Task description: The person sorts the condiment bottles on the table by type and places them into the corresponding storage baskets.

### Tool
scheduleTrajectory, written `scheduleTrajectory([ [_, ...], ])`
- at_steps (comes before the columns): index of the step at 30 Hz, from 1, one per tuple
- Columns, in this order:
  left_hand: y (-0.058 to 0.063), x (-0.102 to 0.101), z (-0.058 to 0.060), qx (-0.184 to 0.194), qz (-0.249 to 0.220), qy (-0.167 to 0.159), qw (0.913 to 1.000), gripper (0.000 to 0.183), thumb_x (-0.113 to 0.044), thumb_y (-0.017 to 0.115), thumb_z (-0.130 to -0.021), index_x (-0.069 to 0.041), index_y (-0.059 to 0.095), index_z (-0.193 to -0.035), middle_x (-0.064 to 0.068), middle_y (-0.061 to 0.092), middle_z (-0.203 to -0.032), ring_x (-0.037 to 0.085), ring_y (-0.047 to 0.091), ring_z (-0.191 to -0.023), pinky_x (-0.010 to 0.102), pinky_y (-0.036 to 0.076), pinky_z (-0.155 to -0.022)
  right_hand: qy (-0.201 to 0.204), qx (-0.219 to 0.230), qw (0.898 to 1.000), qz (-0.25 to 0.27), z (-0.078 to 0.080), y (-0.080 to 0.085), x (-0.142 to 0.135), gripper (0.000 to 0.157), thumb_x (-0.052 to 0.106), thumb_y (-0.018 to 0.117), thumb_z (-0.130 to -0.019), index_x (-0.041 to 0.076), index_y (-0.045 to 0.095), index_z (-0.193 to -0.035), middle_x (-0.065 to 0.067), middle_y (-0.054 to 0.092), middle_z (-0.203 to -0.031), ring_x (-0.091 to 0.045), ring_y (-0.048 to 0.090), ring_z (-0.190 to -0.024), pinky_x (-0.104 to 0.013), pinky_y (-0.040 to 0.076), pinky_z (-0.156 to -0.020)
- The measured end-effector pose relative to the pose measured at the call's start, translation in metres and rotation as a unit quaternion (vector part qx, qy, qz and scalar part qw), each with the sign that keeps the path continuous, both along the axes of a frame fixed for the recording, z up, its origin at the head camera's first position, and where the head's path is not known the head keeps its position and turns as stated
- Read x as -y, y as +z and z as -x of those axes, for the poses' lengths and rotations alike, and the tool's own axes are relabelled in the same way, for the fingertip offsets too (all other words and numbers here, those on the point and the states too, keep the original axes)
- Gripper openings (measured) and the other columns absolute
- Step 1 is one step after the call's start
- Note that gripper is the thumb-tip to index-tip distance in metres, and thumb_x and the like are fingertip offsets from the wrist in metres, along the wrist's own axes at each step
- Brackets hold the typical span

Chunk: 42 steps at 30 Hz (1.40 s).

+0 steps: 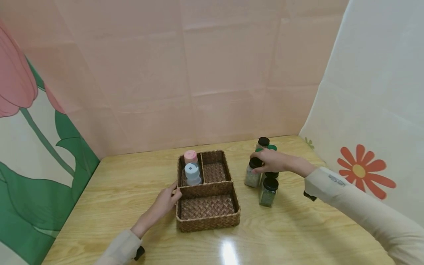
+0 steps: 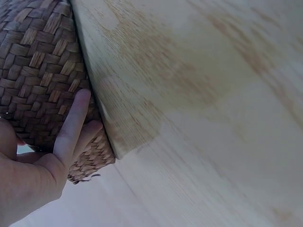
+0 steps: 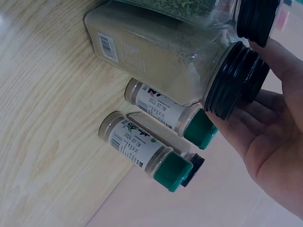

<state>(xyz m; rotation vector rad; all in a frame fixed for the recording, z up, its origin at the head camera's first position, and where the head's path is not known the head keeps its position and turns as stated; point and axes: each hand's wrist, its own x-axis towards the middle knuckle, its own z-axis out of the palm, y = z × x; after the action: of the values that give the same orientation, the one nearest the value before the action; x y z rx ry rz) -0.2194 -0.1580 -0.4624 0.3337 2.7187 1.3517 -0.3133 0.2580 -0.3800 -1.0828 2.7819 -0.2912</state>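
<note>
My left hand (image 1: 165, 201) holds the left side of a brown woven basket (image 1: 208, 225) with three compartments. In the left wrist view, two fingers (image 2: 71, 124) lie against its outer wall. A pink-capped container (image 1: 190, 156) and a pale blue-capped one (image 1: 192, 173) stand in the back left compartment. On the right, my right hand (image 1: 272, 161) grips the black lid of a clear spice jar (image 1: 253, 179), which stands upright among other jars. A jar of green flakes (image 1: 266, 197) is in front of it. In the right wrist view, a jar of tan powder (image 3: 156, 52) partly hides the gripped one.
Two green-capped shakers (image 3: 137, 146) and another black-lidded jar (image 1: 263, 141) stand behind the gripped jar. Everything rests on a wooden table (image 1: 132, 180). Pink cloth (image 1: 198, 73) hangs along its back edge, and a white flowered cloth (image 1: 374, 110) hangs at the right.
</note>
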Motion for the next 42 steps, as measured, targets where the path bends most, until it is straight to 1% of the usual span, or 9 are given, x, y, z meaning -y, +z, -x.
scheduleTrajectory([
  [4, 0.0005, -0.0001, -0.0001, 0.003, 0.002, 0.001, 1.0000, 0.058, -0.016, 0.044, -0.102, 0.006, 0.027, -0.153, -0.001, 0.039, -0.046, 0.009, 0.024, -0.041, 0.023, 0.029, -0.041, -0.001, -0.008, 1.000, -0.001, 0.0008, -0.0018, 0.0002, 0.058, 0.038, 0.071, -0.092, -0.002, 0.057, -0.131, -0.019, 0.062, -0.126, -0.024, 0.068, -0.096, -0.043, 0.053, -0.084],
  [11, 0.0011, -0.0003, -0.0006, 0.007, 0.002, -0.001, 1.0000, 0.058, -0.017, 0.044, -0.102, 0.004, 0.027, -0.153, -0.004, 0.031, -0.045, 0.010, 0.023, -0.041, 0.023, 0.030, -0.042, 0.004, -0.013, 1.000, 0.000, 0.0008, -0.0035, 0.0000, 0.059, 0.037, 0.072, -0.091, -0.004, 0.057, -0.130, -0.018, 0.064, -0.122, -0.024, 0.067, -0.097, -0.042, 0.053, -0.083],
  [17, 0.0005, 0.0003, -0.0001, 0.010, 0.002, -0.002, 0.9999, 0.059, -0.017, 0.044, -0.102, 0.004, 0.026, -0.154, -0.004, 0.031, -0.045, 0.010, 0.023, -0.041, 0.024, 0.030, -0.042, -0.002, -0.007, 1.000, 0.001, 0.0025, -0.0040, -0.0011, 0.058, 0.037, 0.072, -0.091, -0.003, 0.057, -0.131, -0.017, 0.063, -0.123, -0.037, 0.057, -0.118, -0.045, 0.051, -0.089],
  [19, -0.0001, 0.0006, 0.0004, 0.008, 0.002, -0.001, 1.0000, 0.059, -0.017, 0.045, -0.102, 0.005, 0.026, -0.153, -0.002, 0.040, -0.048, 0.010, 0.023, -0.041, 0.024, 0.030, -0.042, 0.000, -0.004, 1.000, 0.003, 0.0025, -0.0036, -0.0009, 0.057, 0.036, 0.071, -0.092, -0.003, 0.057, -0.130, -0.017, 0.063, -0.123, -0.040, 0.053, -0.122, -0.046, 0.051, -0.090],
  [25, -0.0004, 0.0008, 0.0007, 0.008, 0.001, -0.003, 1.0000, 0.059, -0.018, 0.043, -0.103, 0.005, 0.025, -0.154, 0.010, 0.054, -0.059, 0.010, 0.023, -0.041, 0.024, 0.029, -0.041, 0.003, 0.003, 1.000, 0.005, 0.0012, -0.0018, -0.0004, 0.055, 0.033, 0.071, -0.092, -0.003, 0.057, -0.130, -0.014, 0.065, -0.119, -0.030, 0.064, -0.106, -0.042, 0.053, -0.084],
  [26, -0.0002, 0.0008, 0.0006, 0.011, 0.001, -0.004, 0.9999, 0.059, -0.018, 0.043, -0.103, 0.004, 0.024, -0.154, 0.009, 0.050, -0.057, 0.010, 0.023, -0.041, 0.024, 0.029, -0.041, 0.004, 0.004, 1.000, 0.006, 0.0012, -0.0016, -0.0004, 0.055, 0.033, 0.071, -0.092, -0.003, 0.057, -0.130, -0.014, 0.065, -0.119, -0.028, 0.065, -0.103, -0.041, 0.053, -0.083],
  [30, 0.0006, 0.0009, 0.0004, 0.012, -0.001, -0.004, 0.9999, 0.059, -0.018, 0.043, -0.103, 0.005, 0.023, -0.154, 0.009, 0.050, -0.056, 0.010, 0.024, -0.041, 0.024, 0.029, -0.041, 0.010, 0.001, 1.000, 0.011, 0.0021, -0.0019, -0.0011, 0.055, 0.033, 0.071, -0.092, -0.003, 0.057, -0.131, -0.014, 0.065, -0.120, -0.032, 0.063, -0.109, -0.042, 0.053, -0.084],
  [34, 0.0010, 0.0008, 0.0004, 0.010, -0.001, -0.001, 0.9999, 0.059, -0.018, 0.044, -0.103, 0.005, 0.025, -0.154, 0.003, 0.042, -0.047, 0.009, 0.025, -0.042, 0.024, 0.030, -0.042, 0.014, 0.001, 1.000, 0.013, 0.0029, -0.0020, -0.0013, 0.054, 0.033, 0.071, -0.093, -0.002, 0.057, -0.131, -0.014, 0.064, -0.122, -0.031, 0.062, -0.110, -0.041, 0.053, -0.084],
  [42, 0.0001, -0.0001, 0.0003, 0.000, 0.005, -0.002, 1.0000, 0.058, -0.017, 0.044, -0.102, 0.006, 0.027, -0.153, 0.002, 0.042, -0.046, 0.009, 0.027, -0.042, 0.024, 0.031, -0.042, 0.013, 0.006, 1.000, 0.014, 0.0029, -0.0020, -0.0024, 0.053, 0.034, 0.070, -0.093, -0.001, 0.058, -0.131, -0.015, 0.062, -0.124, -0.036, 0.057, -0.117, -0.042, 0.052, -0.085],
])
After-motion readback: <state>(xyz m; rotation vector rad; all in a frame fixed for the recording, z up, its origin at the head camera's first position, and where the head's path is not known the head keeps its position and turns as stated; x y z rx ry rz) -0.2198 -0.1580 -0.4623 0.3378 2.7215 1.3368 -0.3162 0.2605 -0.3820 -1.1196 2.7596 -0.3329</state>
